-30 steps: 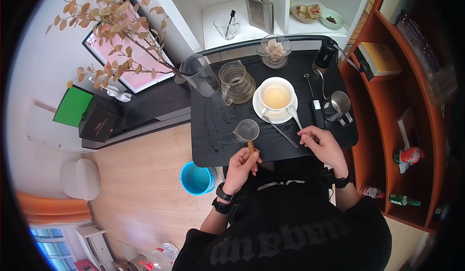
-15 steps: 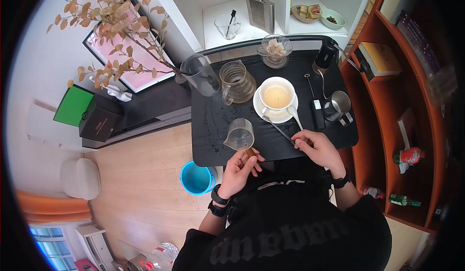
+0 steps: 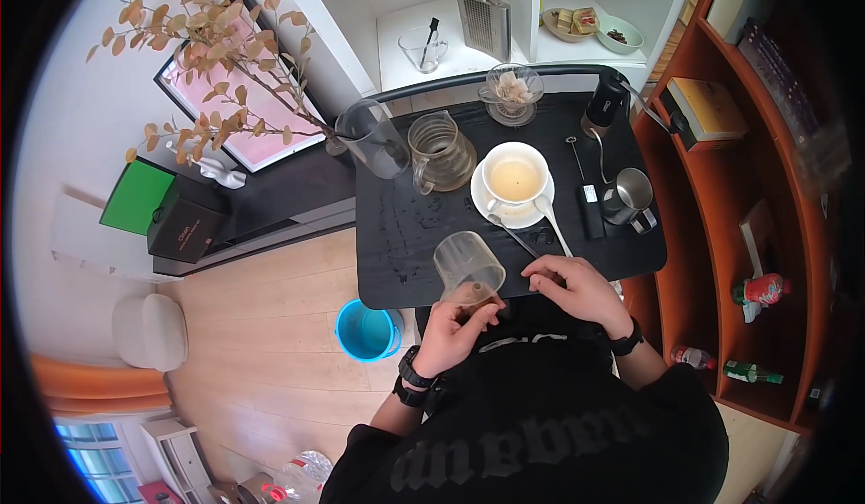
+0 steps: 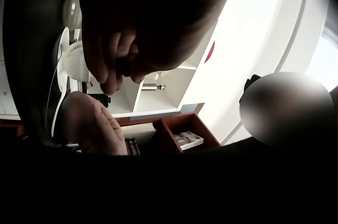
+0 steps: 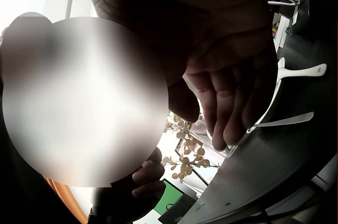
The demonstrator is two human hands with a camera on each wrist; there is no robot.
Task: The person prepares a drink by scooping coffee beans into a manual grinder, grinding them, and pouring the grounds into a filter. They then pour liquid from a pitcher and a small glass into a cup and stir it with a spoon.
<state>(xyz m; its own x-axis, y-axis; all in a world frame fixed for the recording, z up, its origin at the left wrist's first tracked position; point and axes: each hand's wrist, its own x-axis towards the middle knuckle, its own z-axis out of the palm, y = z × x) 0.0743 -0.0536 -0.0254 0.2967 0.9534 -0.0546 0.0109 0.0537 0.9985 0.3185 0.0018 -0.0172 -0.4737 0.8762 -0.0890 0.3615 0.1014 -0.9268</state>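
Observation:
My left hand point(image 3: 457, 331) grips a small clear glass pitcher point(image 3: 470, 263) by its wooden handle, over the near edge of the black table. The pitcher is tilted, its round base facing the head camera and its handle hidden behind it. My right hand point(image 3: 581, 297) hovers at the near edge with loosely bent fingers and nothing in them. Just beyond its fingertips lie a slim metal stirrer point(image 3: 515, 237) and a white spoon point(image 3: 554, 227), both leaning on the saucer point(image 3: 480, 199). A white cup point(image 3: 515, 174) of pale brown liquid stands on that saucer.
A glass server point(image 3: 441, 153) and an empty glass cylinder point(image 3: 369, 139) stand at the table's left. A dripper with a used filter point(image 3: 512, 94) is at the back, a steel jug point(image 3: 628, 196) at the right. A blue bucket point(image 3: 368, 331) sits on the floor.
My left hand has turned the pitcher from upright to tilted, base up towards the camera, and moved it slightly right and nearer. My right hand has drawn left and back from the spoon handles.

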